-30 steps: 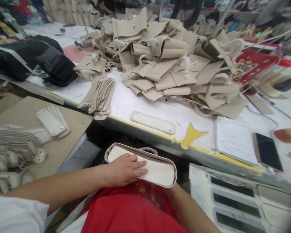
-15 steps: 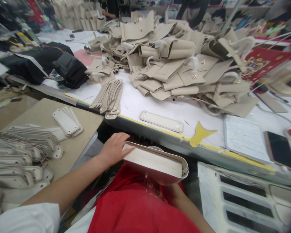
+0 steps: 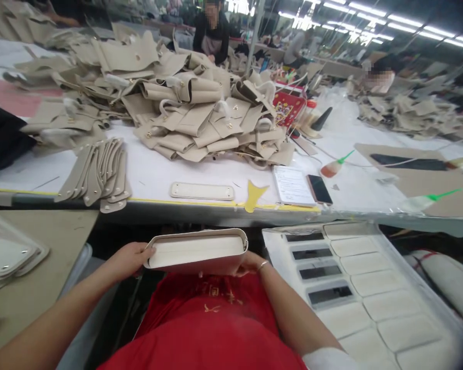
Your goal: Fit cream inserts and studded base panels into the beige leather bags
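Observation:
Held against the red apron, a beige bag body [image 3: 198,250] shows its long pale flat panel and a raised rim around it. My left hand [image 3: 133,258] grips its left end, the thumb over the edge and the other fingers partly hidden behind. At the right end my right hand [image 3: 250,263] is closed on the lower side, most of its fingers hidden by the bag. Beyond it on the table lies a single beige strip [image 3: 202,190] with metal studs at its ends. A yellow fishtail-shaped piece [image 3: 254,195] sits at the table's edge.
A large heap of beige bag parts [image 3: 200,108] covers the table's middle. Stacked strips [image 3: 100,172] overhang its edge at left. Right of the yellow piece are a notebook [image 3: 293,185], a phone [image 3: 319,189] and a glue bottle [image 3: 334,167]. A tray of pale panels [image 3: 364,267] stands at right.
The view has swung right. My left hand has closed on the bag's left end, its fingers no longer spread, and the bag now lies more level. My right hand has come into sight.

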A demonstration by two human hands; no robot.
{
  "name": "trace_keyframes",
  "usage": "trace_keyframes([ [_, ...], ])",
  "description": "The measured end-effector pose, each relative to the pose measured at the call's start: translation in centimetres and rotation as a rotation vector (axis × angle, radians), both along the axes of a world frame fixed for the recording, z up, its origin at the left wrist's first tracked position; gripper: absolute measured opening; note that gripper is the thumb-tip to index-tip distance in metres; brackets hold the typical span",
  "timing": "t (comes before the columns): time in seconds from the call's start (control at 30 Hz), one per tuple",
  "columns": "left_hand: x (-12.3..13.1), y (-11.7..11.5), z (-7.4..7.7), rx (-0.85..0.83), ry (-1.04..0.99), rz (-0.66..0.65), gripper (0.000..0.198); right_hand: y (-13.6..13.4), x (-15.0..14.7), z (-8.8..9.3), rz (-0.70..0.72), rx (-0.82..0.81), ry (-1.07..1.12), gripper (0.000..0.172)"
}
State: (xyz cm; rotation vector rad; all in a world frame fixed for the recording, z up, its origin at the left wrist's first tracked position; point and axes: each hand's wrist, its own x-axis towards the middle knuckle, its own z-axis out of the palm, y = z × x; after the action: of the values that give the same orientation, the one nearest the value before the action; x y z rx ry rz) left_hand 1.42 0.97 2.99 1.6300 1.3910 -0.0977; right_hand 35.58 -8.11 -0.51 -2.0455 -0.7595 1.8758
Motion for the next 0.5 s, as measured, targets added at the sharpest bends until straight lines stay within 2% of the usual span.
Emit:
trace_keyframes([
  [0.07, 0.4, 0.1, 0.9, 0.199, 0.151, -0.177, 0.045, 0.5, 1.1, 2.5, -0.018, 0.054, -0.129, 0.046],
  [0.13, 0.9, 0.1, 1.7, 0.348, 0.314, -0.291, 0.044, 1.1, 1.8, 5.7, 0.042, 0.17, -0.297, 0.054],
  [0.23, 1.1, -0.1, 2.2, 0.387, 0.392, -0.32, 0.043, 1.5, 0.8, 9.3, 0.497, 0.377, -0.736, 0.039],
  [0.27, 1.0, -0.1, 2.0, 0.344, 0.344, -0.296, 0.043, 1.4, 0.1, 9.8, 0.643, 0.404, -0.855, 0.031],
  [0.33, 0.6, 0.0, 1.4, 0.183, 0.193, -0.19, 0.042, 1.0, -1.4, 9.9, 0.792, 0.399, -0.979, 0.022],
  [0.43, 0.1, 0.6, 0.5, 0.002, 0.032, -0.064, 0.038, 0.3, -2.5, 8.7, 0.767, 0.376, -1.016, 0.026],
  [0.5, 0.0, 1.0, 0.4, 0.047, 0.036, -0.122, 0.035, -0.1, -2.2, 8.1, 0.705, 0.407, -1.012, 0.029],
])
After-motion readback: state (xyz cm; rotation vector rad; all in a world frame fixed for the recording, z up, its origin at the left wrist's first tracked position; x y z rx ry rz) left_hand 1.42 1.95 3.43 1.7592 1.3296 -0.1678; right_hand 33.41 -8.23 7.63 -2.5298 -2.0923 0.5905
